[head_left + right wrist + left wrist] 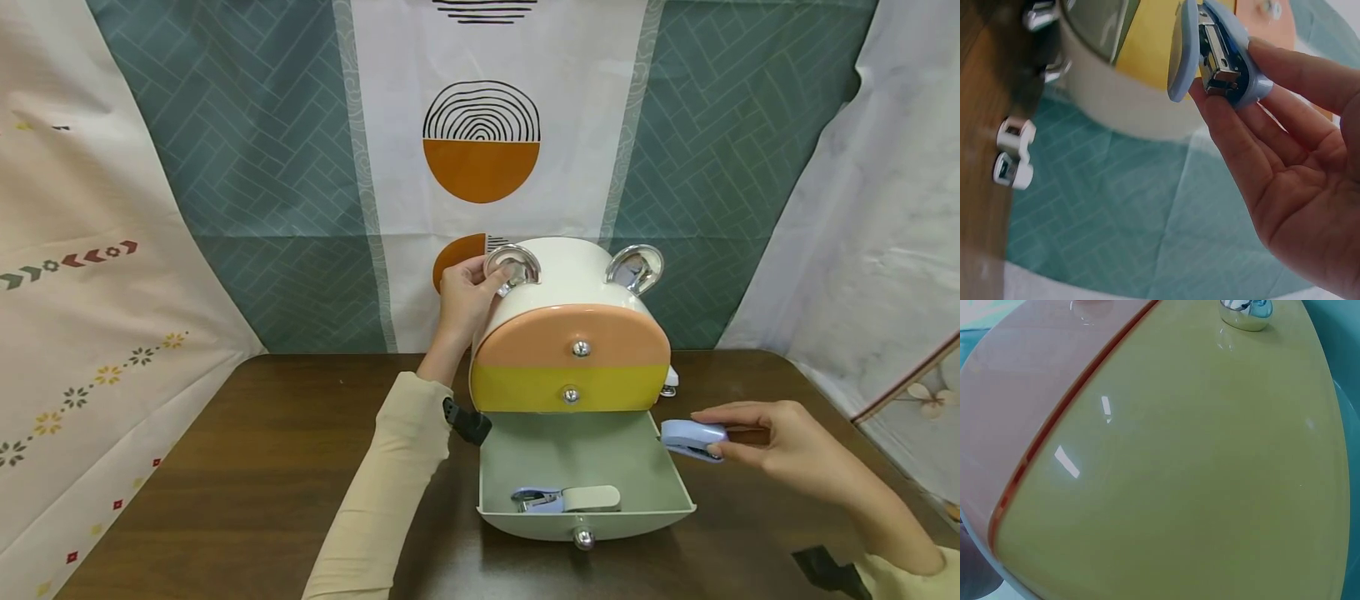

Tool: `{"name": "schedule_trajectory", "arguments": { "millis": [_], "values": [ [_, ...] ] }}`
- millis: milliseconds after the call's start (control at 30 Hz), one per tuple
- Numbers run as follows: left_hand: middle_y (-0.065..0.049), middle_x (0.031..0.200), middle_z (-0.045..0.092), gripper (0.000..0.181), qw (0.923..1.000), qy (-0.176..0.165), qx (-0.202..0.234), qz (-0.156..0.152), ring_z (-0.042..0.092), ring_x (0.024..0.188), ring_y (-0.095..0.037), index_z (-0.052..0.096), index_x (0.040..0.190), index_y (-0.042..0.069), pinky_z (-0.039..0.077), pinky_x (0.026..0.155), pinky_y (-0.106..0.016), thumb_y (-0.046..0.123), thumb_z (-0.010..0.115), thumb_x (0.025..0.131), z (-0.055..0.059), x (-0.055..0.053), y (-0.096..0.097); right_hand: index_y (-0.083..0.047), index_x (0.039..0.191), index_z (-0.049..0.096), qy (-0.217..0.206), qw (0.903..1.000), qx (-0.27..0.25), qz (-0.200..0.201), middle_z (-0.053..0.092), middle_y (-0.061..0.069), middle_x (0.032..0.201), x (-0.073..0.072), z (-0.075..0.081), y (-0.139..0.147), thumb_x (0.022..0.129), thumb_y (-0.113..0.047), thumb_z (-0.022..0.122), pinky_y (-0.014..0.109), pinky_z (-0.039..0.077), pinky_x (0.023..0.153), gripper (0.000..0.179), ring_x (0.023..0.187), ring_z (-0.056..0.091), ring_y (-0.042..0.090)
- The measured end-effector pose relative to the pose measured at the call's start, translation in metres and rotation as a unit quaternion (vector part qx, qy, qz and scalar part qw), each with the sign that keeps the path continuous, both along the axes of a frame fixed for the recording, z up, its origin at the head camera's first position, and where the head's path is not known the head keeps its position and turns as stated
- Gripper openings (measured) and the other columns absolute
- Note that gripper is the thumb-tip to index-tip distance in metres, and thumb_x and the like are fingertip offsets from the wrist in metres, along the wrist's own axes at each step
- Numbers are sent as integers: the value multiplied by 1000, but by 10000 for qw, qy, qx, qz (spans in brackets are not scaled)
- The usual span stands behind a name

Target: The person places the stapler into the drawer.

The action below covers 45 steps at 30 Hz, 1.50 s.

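In the head view my left hand (467, 296) grips the silver ear-shaped handle (522, 258) at the upper left of a rounded small chest of drawers (558, 267). The thumb lies over the handle's front. My right hand (780, 442) pinches a light blue mini stapler (693, 439) between thumb and fingers, at the right side of the pulled-out green drawer (570, 450). The right wrist view shows the stapler (1235, 56) from its metal end. Inside the drawer, near its front, lies a small tool (591, 498) with a pale body and a blue and silver end.
Above the green drawer, the orange drawer (525, 333) and yellow drawer (517, 390) are closed, each with a silver knob. Small white objects (1015, 134) are beside the chest on its right. Patterned cloth (270, 167) hangs behind the brown table (247, 467).
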<state>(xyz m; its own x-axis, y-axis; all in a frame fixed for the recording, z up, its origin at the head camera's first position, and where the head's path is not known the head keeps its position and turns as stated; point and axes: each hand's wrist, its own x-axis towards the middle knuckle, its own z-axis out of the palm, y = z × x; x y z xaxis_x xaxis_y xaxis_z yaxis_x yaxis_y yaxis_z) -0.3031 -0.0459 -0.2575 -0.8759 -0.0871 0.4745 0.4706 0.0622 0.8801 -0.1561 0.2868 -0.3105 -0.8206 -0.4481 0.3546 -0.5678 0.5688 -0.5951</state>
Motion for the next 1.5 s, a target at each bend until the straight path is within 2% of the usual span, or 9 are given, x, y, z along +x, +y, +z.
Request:
{"name": "schedule_trajectory", "arguments": {
  "millis": [133, 267, 433, 600, 733, 900, 1233, 1333, 1500],
  "values": [
    [-15, 82, 68, 22, 10000, -48, -6, 17, 56, 63, -6, 68, 97, -4, 43, 54, -17, 10, 69, 80, 0, 0, 0, 2, 101, 66, 361, 9979, 150, 518, 66, -8, 98, -2, -1, -14, 72, 6, 71, 17, 49, 61, 30, 79, 60, -1],
    [-16, 83, 68, 22, 10000, -31, 3, 18, 57, 64, -6, 68, 97, -4, 44, 55, -18, 10, 69, 80, 0, 0, 0, -2, 98, 68, 777, 9915, 654, 818, 68, 1, 94, -4, -2, -28, 68, 4, 74, 16, 48, 61, 31, 79, 58, -2],
    [-17, 82, 68, 22, 10000, 22, 55, -3, 57, 63, -6, 68, 97, -5, 44, 55, -17, 9, 69, 80, 0, -1, 1, -2, 96, 68, 425, 9852, 1087, 1257, 67, 5, 92, -9, -2, -40, 71, -1, 74, 20, 50, 59, 26, 79, 57, -1],
    [-16, 80, 67, 21, 10000, 37, 61, -9, 56, 61, -5, 68, 96, -6, 43, 53, -17, 8, 69, 80, 1, -1, 1, -4, 90, 69, 259, 9771, 1338, 1635, 67, -4, 84, -13, -4, -50, 69, 2, 74, 19, 47, 56, 23, 71, 53, -3],
    [-17, 82, 68, 22, 10000, 55, 21, 10, 57, 63, -5, 68, 97, -5, 44, 55, -17, 9, 69, 80, 1, 0, 1, -3, 87, 70, 310, 9726, 1508, 1739, 67, -6, 81, -14, -7, -58, 67, 3, 74, 19, 45, 55, 22, 68, 52, -4],
    [-18, 85, 68, 23, 10000, 13, 7, -10, 57, 64, -5, 68, 98, -5, 44, 55, -17, 9, 68, 80, 1, 0, 1, -2, 87, 71, 55, 9702, 1608, 1811, 67, -5, 80, -17, -15, -67, 67, 5, 72, 19, 46, 56, 20, 68, 53, -3],
    [-17, 85, 68, 22, 10000, 67, -4, -20, 57, 66, -6, 68, 98, -5, 44, 56, -17, 9, 68, 80, 1, 0, 1, -2, 89, 71, -42, 9774, 1297, 1671, 67, 0, 86, -25, -40, -78, 69, 6, 71, 21, 49, 60, 22, 75, 56, 1],
    [-17, 85, 68, 22, 10000, 79, -1, -21, 58, 67, -6, 68, 97, -5, 44, 56, -17, 9, 68, 80, 1, 0, 1, -3, 89, 71, 16, 9786, 1277, 1616, 67, -1, 86, -26, -43, -79, 69, 5, 71, 22, 49, 60, 22, 76, 56, 2],
    [-18, 86, 68, 22, 10000, 43, 25, 16, 58, 66, -6, 68, 97, -5, 44, 56, -17, 9, 69, 80, 0, -1, 1, -2, 90, 70, -185, 9791, 1338, 1521, 67, 0, 87, -27, -43, -81, 69, 5, 71, 22, 50, 61, 22, 77, 57, 3]
  ]
}}
